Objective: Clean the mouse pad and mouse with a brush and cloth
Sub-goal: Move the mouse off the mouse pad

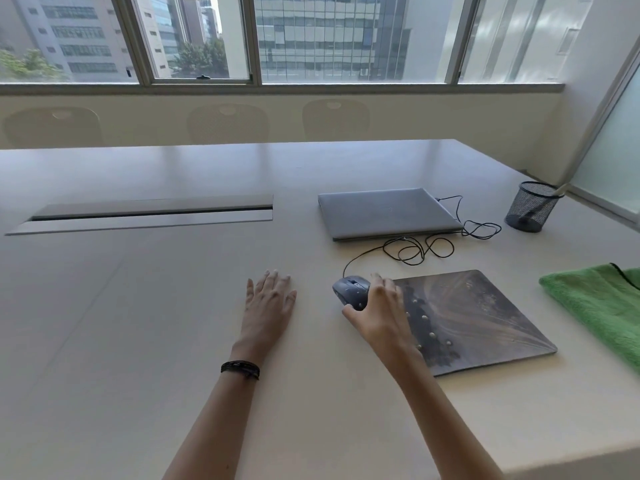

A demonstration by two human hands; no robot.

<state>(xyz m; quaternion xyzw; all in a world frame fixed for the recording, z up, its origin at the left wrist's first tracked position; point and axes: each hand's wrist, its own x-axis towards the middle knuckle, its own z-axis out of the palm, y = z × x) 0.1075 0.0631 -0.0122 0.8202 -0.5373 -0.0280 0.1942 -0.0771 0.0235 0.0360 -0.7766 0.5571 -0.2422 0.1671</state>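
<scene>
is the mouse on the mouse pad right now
No, the mouse is left of the mouse pad, over bare table, gripped by the right hand.

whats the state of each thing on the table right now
mouse pad, flat, dotted with pale specks
mouse, on the table left of the pad, gripped by right hand
cloth, lying untouched at right
laptop, lid closed
cable, loosely looped
mesh cup, upright
left hand, resting flat on table

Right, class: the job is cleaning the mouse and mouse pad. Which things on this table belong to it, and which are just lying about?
Belong to the job:
mouse, gripped by the right hand
mouse pad
green cloth

Just lying about:
closed laptop
mesh cup
cable slot in the table

No brush shows clearly.
</scene>
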